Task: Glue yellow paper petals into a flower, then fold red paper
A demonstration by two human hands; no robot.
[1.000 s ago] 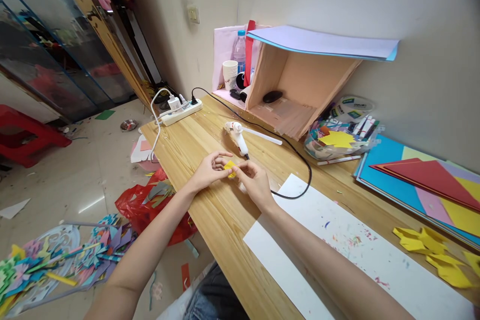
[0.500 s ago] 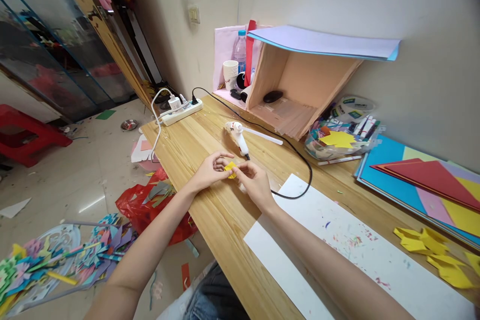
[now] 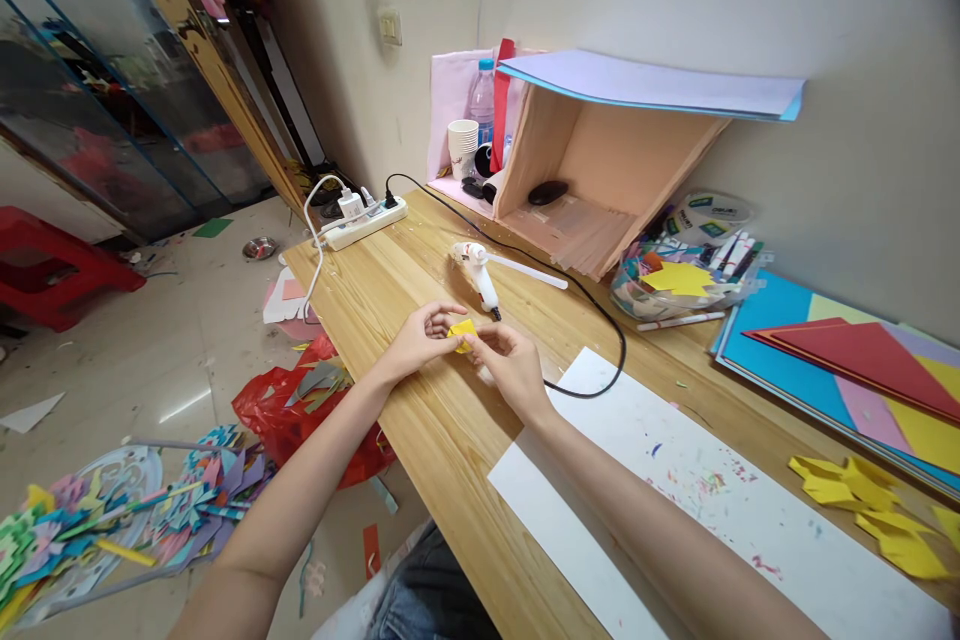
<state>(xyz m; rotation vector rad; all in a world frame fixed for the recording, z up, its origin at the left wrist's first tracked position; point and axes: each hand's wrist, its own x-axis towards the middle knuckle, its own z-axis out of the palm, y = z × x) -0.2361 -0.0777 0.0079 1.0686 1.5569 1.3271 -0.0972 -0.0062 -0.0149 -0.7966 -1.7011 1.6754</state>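
Note:
Between my two hands, a little above the wooden table (image 3: pixel 442 430), is a small folded piece of yellow paper (image 3: pixel 463 328). My left hand (image 3: pixel 421 338) pinches its left side between thumb and fingers. From the right, the thumb and fingertips of my right hand (image 3: pixel 512 365) close on its other edge. Fingers cover part of the paper, so its full shape is hidden. Just beyond my hands lies a white hot glue gun (image 3: pixel 474 270), its black cord (image 3: pixel 600 315) looping round to the right. Several folded yellow paper pieces (image 3: pixel 844 482) lie at the far right.
A white sheet (image 3: pixel 600 510) with coloured specks lies under my right forearm. Behind stand a cardboard box (image 3: pixel 607 155) and a tub of markers (image 3: pixel 667 285). Coloured paper (image 3: pixel 795 320) is stacked at right. A power strip (image 3: pixel 367 223) sits at the back left; a red bag (image 3: pixel 277 410) is below.
The yellow paper has tilted slightly between my fingertips. Both hands keep their grip in nearly the same place, and the view has shifted a touch.

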